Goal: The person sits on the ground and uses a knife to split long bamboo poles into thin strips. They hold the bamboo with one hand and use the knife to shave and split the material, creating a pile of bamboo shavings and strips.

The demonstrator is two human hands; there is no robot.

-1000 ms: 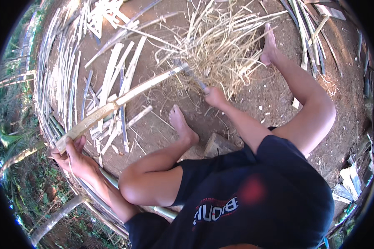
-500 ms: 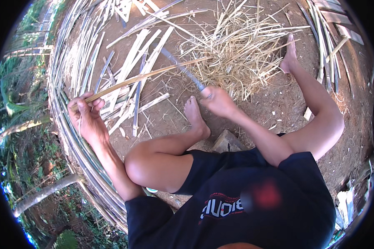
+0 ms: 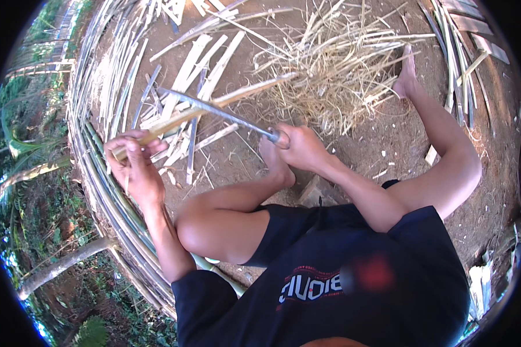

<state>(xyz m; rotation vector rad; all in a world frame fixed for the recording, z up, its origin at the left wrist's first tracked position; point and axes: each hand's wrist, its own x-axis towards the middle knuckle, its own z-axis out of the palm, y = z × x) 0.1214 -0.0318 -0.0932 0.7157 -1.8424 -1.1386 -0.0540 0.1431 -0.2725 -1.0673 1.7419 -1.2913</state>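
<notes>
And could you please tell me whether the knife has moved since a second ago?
Yes, the knife has swung left: its blade, earlier beside the shavings, now passes above the pale strips on the ground.

The person wears a black T-shirt [image 3: 353, 321] with short sleeves, the left sleeve [image 3: 201, 298] and the right sleeve [image 3: 421, 231] both plain; across its front runs a band of bold white lettering [image 3: 314, 288] edged with fine red print [image 3: 312, 268], and beside this sits a red patch [image 3: 374, 273], too blurred to make out. Black or nearly black shorts [image 3: 290, 224] end above the knees [image 3: 194, 228]. The left hand [image 3: 138, 173] and right hand [image 3: 305, 147] are bare, as are the left foot [image 3: 278, 165] and right foot [image 3: 407, 78].
</notes>
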